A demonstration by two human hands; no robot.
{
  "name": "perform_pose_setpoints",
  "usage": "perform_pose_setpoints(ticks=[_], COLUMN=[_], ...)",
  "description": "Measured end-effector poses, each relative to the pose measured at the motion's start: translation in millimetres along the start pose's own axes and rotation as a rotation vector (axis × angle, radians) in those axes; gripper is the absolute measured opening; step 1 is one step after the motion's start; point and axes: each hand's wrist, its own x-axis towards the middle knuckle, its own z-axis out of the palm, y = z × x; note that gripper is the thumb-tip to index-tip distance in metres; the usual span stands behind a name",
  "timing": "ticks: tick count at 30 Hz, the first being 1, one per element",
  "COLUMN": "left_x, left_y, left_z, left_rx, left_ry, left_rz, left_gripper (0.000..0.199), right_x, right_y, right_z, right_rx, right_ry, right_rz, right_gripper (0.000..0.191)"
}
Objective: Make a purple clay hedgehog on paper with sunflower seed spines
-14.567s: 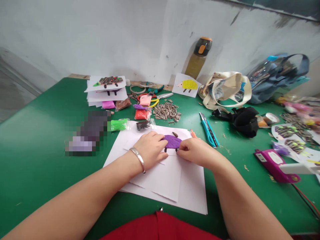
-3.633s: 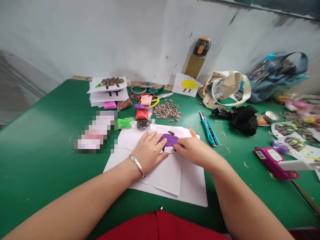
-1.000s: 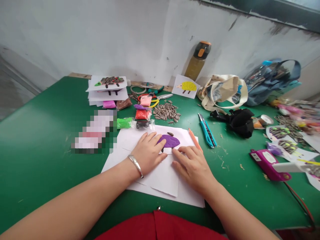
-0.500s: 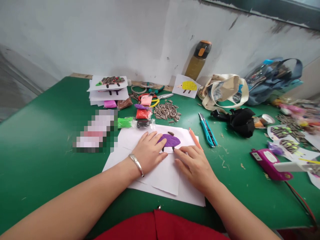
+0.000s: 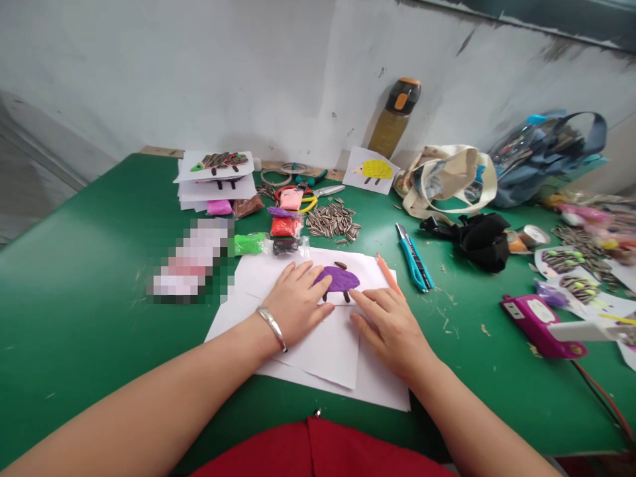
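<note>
On the left of the green table [image 5: 89,278], a packet of green clay [image 5: 248,244] lies beyond the left hand [image 5: 295,301], with a packet of black clay [image 5: 285,246] to its right. The left hand wears a silver bangle [image 5: 271,328] and lies palm down on the white paper [image 5: 318,358], its fingers slightly spread and pinching nothing. Its fingertips reach over the left end of the purple clay shape [image 5: 342,279], and its thumb rests below the left black leg [image 5: 325,297]. The purple shape lies on the paper between the two hands, a single seed [image 5: 340,265] just beyond its top edge. The right black leg [image 5: 346,297] is just beside the right hand [image 5: 392,324]. That hand's index fingertip is at the shape's lower right edge; whether it touches, I cannot tell. Its thumb stands apart from the index finger, with nothing pinched between. Farther right lie an orange pen [image 5: 390,276] and a blue cutter [image 5: 415,260].
</note>
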Motion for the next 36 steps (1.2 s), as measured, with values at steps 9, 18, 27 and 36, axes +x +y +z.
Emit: perform_pose_setpoints(ticks=[9,18,27,36], left_x=[-1,-2,-3,-2], left_y=[-2,0,0,0], left_z=[0.2,0.9,3.1,1.6], left_rx=[-0.001,-0.014,-0.004,-0.021], left_ry=[-0.014,0.004,-0.004,-0.005], left_rz=[0.001,-0.008,-0.014,-0.004], left_gripper=[0.046,0.046,0.047,0.045], right_x=[2,7,6,8], right_y=[-3,-3,-3,-4], right_z=[0,7,9,11], right_rx=[-0.036,-0.079,-0.107,-0.110], right_ry=[-0.008,-0.037,-0.051,-0.036], right_rz=[-0.016,0.012,0.033,0.033], right_gripper=[0.029,0.033,0.040,0.041])
